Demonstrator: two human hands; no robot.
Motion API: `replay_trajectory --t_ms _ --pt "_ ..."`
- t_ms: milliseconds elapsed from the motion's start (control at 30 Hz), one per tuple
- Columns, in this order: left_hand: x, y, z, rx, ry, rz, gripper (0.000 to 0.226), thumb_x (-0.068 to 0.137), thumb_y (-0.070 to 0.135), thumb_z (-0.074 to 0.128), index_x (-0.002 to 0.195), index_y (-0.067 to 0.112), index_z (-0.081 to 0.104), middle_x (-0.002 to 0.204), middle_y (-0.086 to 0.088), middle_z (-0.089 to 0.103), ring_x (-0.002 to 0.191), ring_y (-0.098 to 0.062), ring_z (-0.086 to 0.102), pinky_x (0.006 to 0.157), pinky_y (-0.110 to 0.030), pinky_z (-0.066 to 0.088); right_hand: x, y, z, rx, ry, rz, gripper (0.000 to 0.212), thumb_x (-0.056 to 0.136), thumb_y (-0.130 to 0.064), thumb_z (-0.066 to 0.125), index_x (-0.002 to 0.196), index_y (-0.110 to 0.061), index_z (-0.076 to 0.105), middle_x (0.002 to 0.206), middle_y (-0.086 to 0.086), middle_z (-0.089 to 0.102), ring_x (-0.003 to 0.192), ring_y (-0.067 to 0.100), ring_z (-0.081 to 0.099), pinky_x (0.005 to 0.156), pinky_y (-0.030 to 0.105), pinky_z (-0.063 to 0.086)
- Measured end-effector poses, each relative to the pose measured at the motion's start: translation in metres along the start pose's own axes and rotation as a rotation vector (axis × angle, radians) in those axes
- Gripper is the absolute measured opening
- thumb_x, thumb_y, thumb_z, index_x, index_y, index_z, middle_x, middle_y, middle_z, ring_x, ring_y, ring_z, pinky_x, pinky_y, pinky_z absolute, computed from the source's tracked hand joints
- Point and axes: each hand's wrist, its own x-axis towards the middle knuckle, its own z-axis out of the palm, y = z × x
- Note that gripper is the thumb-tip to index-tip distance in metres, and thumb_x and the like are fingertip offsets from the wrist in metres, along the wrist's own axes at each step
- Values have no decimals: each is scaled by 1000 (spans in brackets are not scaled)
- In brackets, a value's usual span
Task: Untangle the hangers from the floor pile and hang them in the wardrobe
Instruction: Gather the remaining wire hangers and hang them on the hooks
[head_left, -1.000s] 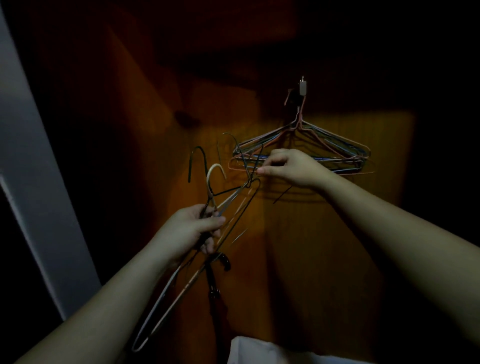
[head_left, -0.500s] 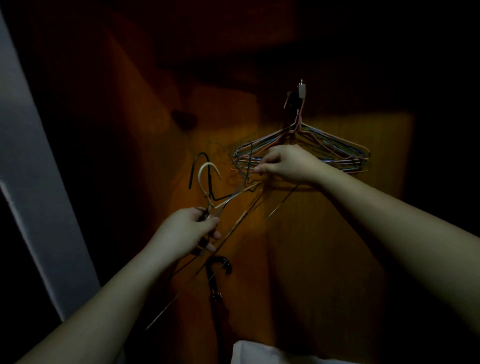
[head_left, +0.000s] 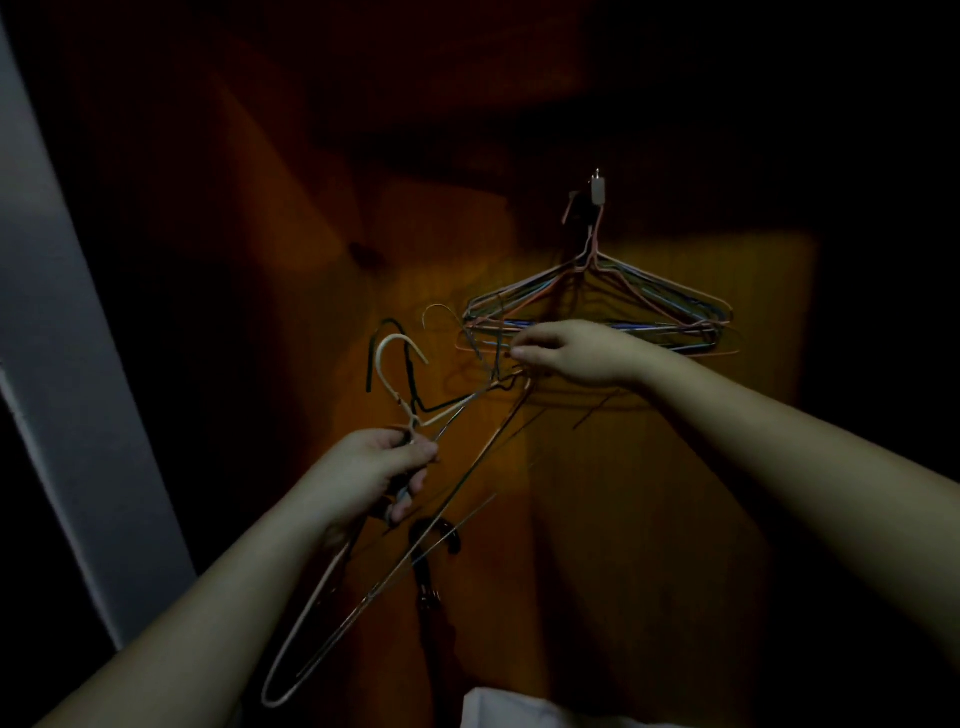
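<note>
Tangled wire hangers (head_left: 415, 415) held mid-air in dim wardrobe interior, cream hook (head_left: 397, 345) and dark hook (head_left: 387, 332) pointing up. Left hand (head_left: 371, 467) in closed grip around bundle's necks; long wire loop trails down past forearm. Right hand (head_left: 576, 351) pinches thin wire at bundle's upper end, just beside hung hangers (head_left: 597, 306), multicoloured stack suspended from small wall hook (head_left: 597, 187) on orange wooden back panel (head_left: 675, 467). Pale door edge (head_left: 57, 312) at left. White fabric (head_left: 519, 709) at bottom. No readable writing or labels.
</note>
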Motion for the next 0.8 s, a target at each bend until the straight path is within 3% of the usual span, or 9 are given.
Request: replay_trajectory --t_ms 100,200,300,433,567,800 --pt "-1 -1 0 -26 -21 -5 19 95 21 58 98 2 60 59 -3 51 41 -14 40 43 -23 33 2 5 -2 -80 -160 -10 41 93 -57 48 128 -38 57 138 -13 50 128 11 46 110 34 35" --pt "-1 -3 -2 -42 -40 -31 20 94 21 58 98 2 60 59 -4 51 41 -14 38 44 -23 30 -2 4 -3 -38 -278 40 37 93 -56 49 123 -39 61 110 -26 62 112 6 59 103 28 38" --pt "-2 -5 -4 -79 -20 -44 23 93 24 60 100 2 60 59 -2 48 39 -11 33 44 -23 27 -6 3 -3 -11 -274 38 30 94 -53 50 112 -36 67 105 -17 68 103 6 62 99 29 43" --pt "-4 -7 -7 -91 -25 -33 24 88 27 63 97 5 58 60 -1 49 38 -9 31 42 -21 26 -7 4 2 130 -264 21 28 96 -43 54 109 -23 68 106 -6 69 96 3 61 83 16 41" --pt "-6 -7 -11 -71 -49 -20 17 93 24 60 92 8 55 64 -2 53 39 -9 33 43 -22 28 -7 5 4 189 -272 33 23 93 -45 57 87 -25 65 77 -14 57 68 -3 52 71 20 36" --pt "-5 -8 -19 -48 -103 -16 23 91 28 59 88 5 55 68 -6 57 37 -10 33 40 -21 27 -7 4 2 203 -336 56 25 91 -42 62 80 -20 61 74 -7 54 70 7 49 73 24 39"
